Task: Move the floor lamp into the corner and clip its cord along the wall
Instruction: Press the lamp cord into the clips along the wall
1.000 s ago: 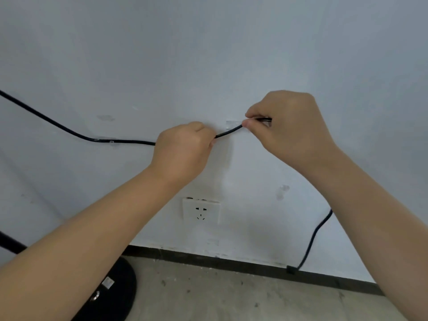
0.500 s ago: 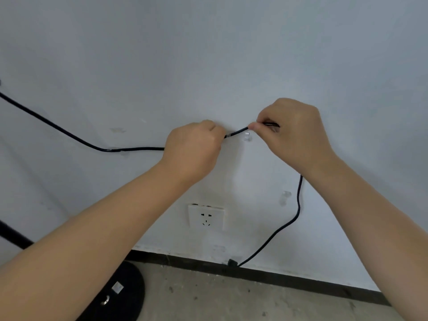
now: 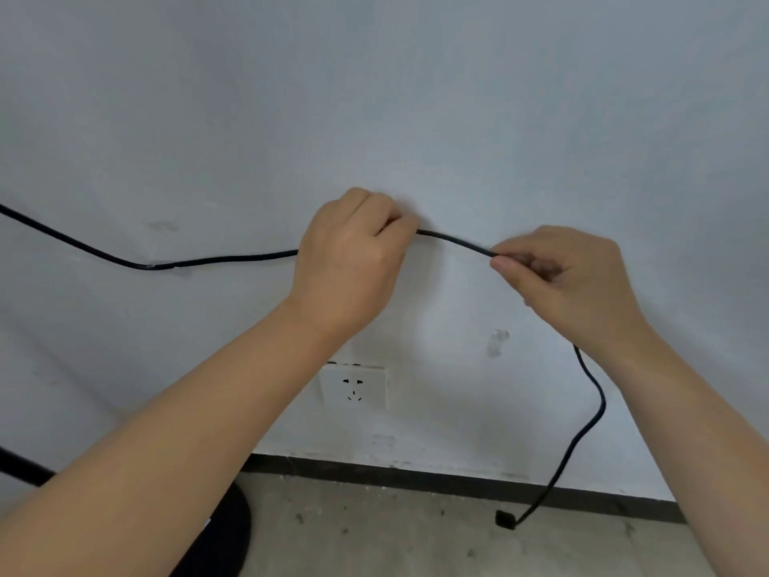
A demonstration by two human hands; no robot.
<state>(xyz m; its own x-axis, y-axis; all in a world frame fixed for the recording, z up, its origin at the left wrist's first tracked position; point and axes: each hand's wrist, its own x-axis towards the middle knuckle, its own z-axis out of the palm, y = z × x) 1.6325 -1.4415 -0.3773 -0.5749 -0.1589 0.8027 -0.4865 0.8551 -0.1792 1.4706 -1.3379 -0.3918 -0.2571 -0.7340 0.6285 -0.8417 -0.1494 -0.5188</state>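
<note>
Cord first: the thin black lamp cord (image 3: 233, 259) runs in from the far left along the pale grey painted wall (image 3: 416, 97), passes through a small clear clip (image 3: 160, 265) stuck to the wall, then disappears into your left hand (image 3: 349, 260). That hand is closed in a loose fist around the cord, fingertips curled against the wall. The cord comes out on the right of the fist and arcs down to your right hand (image 3: 570, 281), where thumb and forefinger pinch it and the other fingers are curled in. Below your right wrist the cord hangs loose and ends in a black plug (image 3: 505, 519) near the concrete floor (image 3: 374, 535). A second clear clip (image 3: 497, 341) sits on the wall below and between your hands, apart from the cord. A white wall socket (image 3: 353, 387) sits beneath your left wrist. The lamp's round black base (image 3: 233, 530) rests at the lower left.
</note>
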